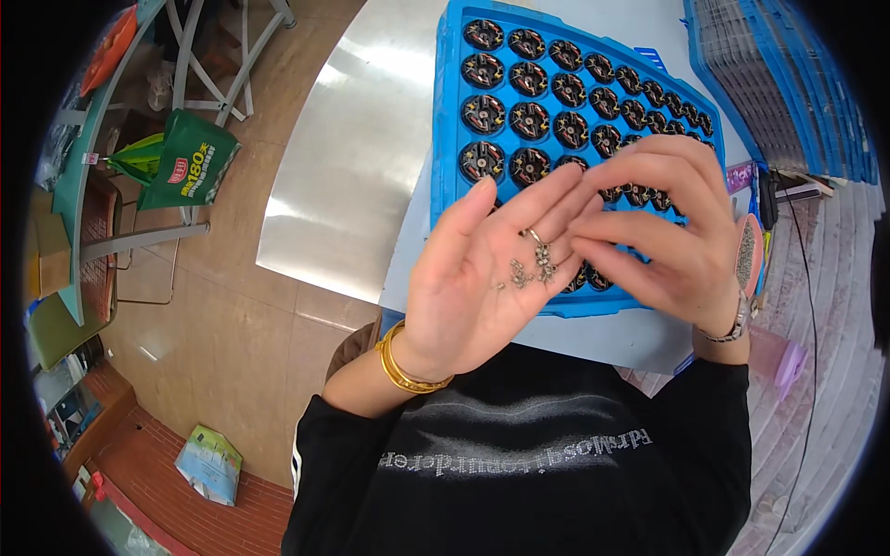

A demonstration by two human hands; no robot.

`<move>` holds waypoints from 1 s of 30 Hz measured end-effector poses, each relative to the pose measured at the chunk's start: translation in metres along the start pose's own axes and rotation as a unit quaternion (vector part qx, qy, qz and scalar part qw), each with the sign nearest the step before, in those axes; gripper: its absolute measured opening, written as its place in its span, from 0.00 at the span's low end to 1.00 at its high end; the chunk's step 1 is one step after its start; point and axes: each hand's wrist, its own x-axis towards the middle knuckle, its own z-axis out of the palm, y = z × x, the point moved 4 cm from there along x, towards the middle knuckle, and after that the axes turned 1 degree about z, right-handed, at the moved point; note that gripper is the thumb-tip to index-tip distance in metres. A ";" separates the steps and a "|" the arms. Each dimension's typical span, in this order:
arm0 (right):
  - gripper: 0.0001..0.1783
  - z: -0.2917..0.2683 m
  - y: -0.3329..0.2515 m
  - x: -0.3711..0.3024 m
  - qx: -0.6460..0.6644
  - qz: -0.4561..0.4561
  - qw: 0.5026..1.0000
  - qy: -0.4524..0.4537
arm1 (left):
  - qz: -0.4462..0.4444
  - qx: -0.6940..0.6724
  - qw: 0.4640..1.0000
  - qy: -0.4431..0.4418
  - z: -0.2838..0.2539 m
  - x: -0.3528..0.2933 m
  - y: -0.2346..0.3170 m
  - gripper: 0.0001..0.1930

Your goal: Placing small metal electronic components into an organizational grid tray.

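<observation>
Shirt: black short-sleeved T-shirt [519,510] with pale print across the chest.
Left wrist: gold-coloured bangles [397,364].
Left hand: palm-up hand [487,278], fingers extended and the palm laid flat as a support; a ring [531,235] on one finger.
Small metal parts: a loose group of tiny grey pieces [519,274] — in the left palm, toward the base of the fingers.
Right hand: curled hand [672,232] over the left fingers, thumb and fingertips brought together; whether a piece is pinched between them, cannot tell.
Right wrist: metal-link band [740,318].
Tray: blue moulded tray [448,69] beyond the hands, partly covered by them.
Tray contents: rows of round black components [483,35] seated in the recesses.
Right side: pink dish [759,243] of small grey pieces; clear container with a lilac lid [790,369].
Upper right: stack of blue-edged trays [779,83].
Far left: green printed bag [190,153] near table legs.
</observation>
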 end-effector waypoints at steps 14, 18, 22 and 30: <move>0.08 0.010 0.016 0.003 0.115 0.128 0.985 -0.022 | -0.002 0.048 0.999 0.012 0.003 -0.001 0.000 0.39; 0.06 0.018 0.032 -0.011 0.157 0.214 0.964 -0.017 | -0.027 0.018 0.999 -0.011 0.001 0.000 0.000 0.38; 0.06 0.017 0.035 -0.020 0.183 0.216 0.959 0.006 | -0.031 0.001 0.999 0.011 0.001 0.000 0.000 0.39; 0.11 0.001 0.026 -0.013 0.021 0.007 1.000 -0.004 | -0.054 0.008 0.998 0.011 0.000 -0.001 -0.002 0.39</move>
